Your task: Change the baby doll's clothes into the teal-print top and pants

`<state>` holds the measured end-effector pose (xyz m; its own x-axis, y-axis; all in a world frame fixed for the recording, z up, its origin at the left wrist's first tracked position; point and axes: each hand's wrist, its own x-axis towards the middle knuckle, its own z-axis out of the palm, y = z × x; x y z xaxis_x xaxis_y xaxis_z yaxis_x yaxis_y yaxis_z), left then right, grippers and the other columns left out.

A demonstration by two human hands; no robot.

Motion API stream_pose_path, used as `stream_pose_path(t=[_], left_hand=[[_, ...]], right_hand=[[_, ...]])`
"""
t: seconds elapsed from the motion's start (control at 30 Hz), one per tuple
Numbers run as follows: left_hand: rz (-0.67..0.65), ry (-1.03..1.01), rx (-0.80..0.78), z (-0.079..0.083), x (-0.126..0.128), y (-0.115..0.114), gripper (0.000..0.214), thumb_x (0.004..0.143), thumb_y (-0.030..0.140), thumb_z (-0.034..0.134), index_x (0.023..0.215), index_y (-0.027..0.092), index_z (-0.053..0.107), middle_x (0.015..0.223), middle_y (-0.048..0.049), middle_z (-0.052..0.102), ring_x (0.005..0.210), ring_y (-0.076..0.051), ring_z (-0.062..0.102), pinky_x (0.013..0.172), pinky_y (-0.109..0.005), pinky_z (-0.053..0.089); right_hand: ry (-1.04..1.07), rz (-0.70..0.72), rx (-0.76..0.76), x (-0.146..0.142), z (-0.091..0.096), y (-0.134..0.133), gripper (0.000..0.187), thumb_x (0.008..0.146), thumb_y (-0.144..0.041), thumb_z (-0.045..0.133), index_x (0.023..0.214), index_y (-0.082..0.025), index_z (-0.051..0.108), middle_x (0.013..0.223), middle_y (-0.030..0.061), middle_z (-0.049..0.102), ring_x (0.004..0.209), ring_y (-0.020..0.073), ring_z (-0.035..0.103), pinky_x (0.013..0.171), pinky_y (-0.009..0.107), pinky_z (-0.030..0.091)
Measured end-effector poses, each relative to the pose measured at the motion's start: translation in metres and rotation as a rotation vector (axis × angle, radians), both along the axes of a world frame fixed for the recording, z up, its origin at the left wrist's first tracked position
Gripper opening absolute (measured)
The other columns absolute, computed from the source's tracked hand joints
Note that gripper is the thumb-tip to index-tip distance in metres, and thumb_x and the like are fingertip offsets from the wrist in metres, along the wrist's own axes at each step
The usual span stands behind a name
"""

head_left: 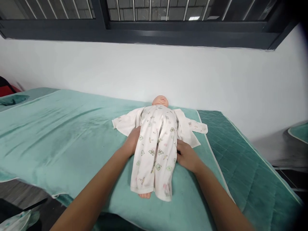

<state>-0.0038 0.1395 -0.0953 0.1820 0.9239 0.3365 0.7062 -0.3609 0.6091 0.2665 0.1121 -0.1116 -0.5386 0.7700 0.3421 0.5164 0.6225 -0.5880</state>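
Left hand (pixel 133 140) and right hand (pixel 187 156) curl at 9 and 3 o'clock of white printed-cloth trousers (pixel 155 150), hold unclear; uneven tugs risk twisting.

The left fingers (pixel 137 132) and right fingers (pixel 182 146) are bare, like both tapering forearms (pixel 103 183).

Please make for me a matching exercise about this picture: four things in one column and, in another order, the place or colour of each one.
1. trousers
2. left hand
3. doll's head
4. window frame

A. dark grey
B. just beyond the trousers' waist
C. white with small prints
D. at the trousers' edge, on the picture's left

Pairs: 1-C, 2-D, 3-B, 4-A
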Motion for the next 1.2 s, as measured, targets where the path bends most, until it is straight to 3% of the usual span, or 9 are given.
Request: stream_pose_path(t=[0.1, 0.2, 0.27, 0.37, 0.7, 0.87, 0.97, 1.07, 1.2], left_hand=[[0.044, 0.208, 0.092, 0.003, -0.003, -0.01, 0.024, 0.092, 0.028, 0.048, 0.101, 0.019, 0.068, 0.107, -0.0093, 0.069, 0.097, -0.026, 0.061, 0.085, -0.037, 0.048], [0.079, 0.432, 0.311, -0.001, -0.014, -0.03, 0.018, 0.091, 0.019, 0.05, 0.089, 0.018, 0.068, 0.1, -0.0093, 0.067, 0.092, -0.024, 0.057, 0.078, -0.037, 0.044], [0.09, 0.495, 0.447, -0.007, -0.023, -0.047, 0.02, 0.092, 0.014, 0.049, 0.088, 0.019, 0.068, 0.096, -0.0077, 0.066, 0.089, -0.023, 0.054, 0.075, -0.036, 0.041], [0.079, 0.504, 0.512, -0.014, -0.034, -0.069, 0.021, 0.093, 0.011, 0.05, 0.092, 0.021, 0.069, 0.09, -0.0056, 0.065, 0.087, -0.02, 0.052, 0.074, -0.034, 0.039], [-0.037, 0.423, 0.298, -0.015, -0.037, -0.079, 0.023, 0.09, 0.011, 0.049, 0.086, 0.02, 0.07, 0.095, -0.0066, 0.063, 0.091, -0.021, 0.053, 0.076, -0.037, 0.041], [-0.074, 0.122, 0.106, -0.006, -0.04, -0.074, 0.027, 0.096, 0.027, 0.043, 0.092, 0.021, 0.069, 0.097, -0.0055, 0.066, 0.095, -0.02, 0.056, 0.087, -0.038, 0.045], [0.109, -0.103, -0.013, -0.001, -0.054, -0.058, 0.03, 0.096, 0.037, 0.042, 0.109, 0.023, 0.066, 0.104, -0.005, 0.066, 0.095, -0.019, 0.06, 0.088, -0.035, 0.048], [0.404, -0.026, -0.027, 0.002, -0.074, -0.033, 0.037, 0.089, 0.043, 0.051, 0.115, 0.02, 0.063, 0.107, -0.0083, 0.064, 0.101, -0.023, 0.059, 0.091, -0.037, 0.047], [0.625, 0.188, -0.1, -0.003, -0.088, -0.011, 0.039, 0.082, 0.049, 0.058, 0.102, 0.016, 0.065, 0.113, -0.0166, 0.061, 0.113, -0.035, 0.054, 0.092, -0.045, 0.046]], right_hand=[[-0.021, -0.034, 0.016, 0.0, -0.002, 0.0, 0.028, 0.087, -0.012, 0.052, 0.098, -0.023, 0.075, 0.108, 0.0072, 0.067, 0.103, 0.0227, 0.063, 0.09, 0.035, 0.05], [-0.021, -0.063, 0.056, 0.0, -0.005, 0.002, 0.029, 0.088, -0.012, 0.051, 0.103, -0.023, 0.074, 0.11, 0.0073, 0.066, 0.106, 0.0228, 0.062, 0.091, 0.035, 0.05], [-0.028, -0.075, 0.09, 0.001, -0.006, 0.002, 0.028, 0.089, -0.012, 0.05, 0.101, -0.023, 0.073, 0.108, 0.0072, 0.066, 0.105, 0.0226, 0.062, 0.09, 0.035, 0.05], [-0.086, -0.085, 0.153, 0.004, -0.007, -0.002, 0.025, 0.089, -0.011, 0.05, 0.095, -0.021, 0.072, 0.105, 0.0077, 0.066, 0.102, 0.0232, 0.061, 0.086, 0.035, 0.05], [-0.167, -0.128, 0.226, 0.01, -0.007, -0.048, 0.019, 0.095, -0.017, 0.05, 0.085, -0.021, 0.066, 0.089, 0.0063, 0.063, 0.089, 0.0229, 0.058, 0.078, 0.036, 0.049], [0.028, -0.247, 0.141, 0.02, -0.003, -0.044, 0.019, 0.098, -0.028, 0.048, 0.094, -0.022, 0.065, 0.098, 0.0061, 0.066, 0.094, 0.021, 0.061, 0.085, 0.035, 0.049], [0.032, -0.57, 0.186, 0.039, 0.0, -0.02, 0.025, 0.097, -0.036, 0.048, 0.104, -0.019, 0.064, 0.104, 0.01, 0.066, 0.094, 0.0233, 0.062, 0.085, 0.037, 0.048], [-0.23, -0.841, 0.096, 0.057, 0.001, 0.004, 0.036, 0.092, -0.047, 0.05, 0.105, -0.016, 0.064, 0.102, 0.0149, 0.067, 0.087, 0.0268, 0.063, 0.073, 0.038, 0.047], [-0.345, -0.872, -0.114, 0.066, -0.004, 0.019, 0.038, 0.085, -0.057, 0.053, 0.08, -0.021, 0.061, 0.069, 0.0066, 0.062, 0.061, 0.0218, 0.057, 0.057, 0.032, 0.037]])
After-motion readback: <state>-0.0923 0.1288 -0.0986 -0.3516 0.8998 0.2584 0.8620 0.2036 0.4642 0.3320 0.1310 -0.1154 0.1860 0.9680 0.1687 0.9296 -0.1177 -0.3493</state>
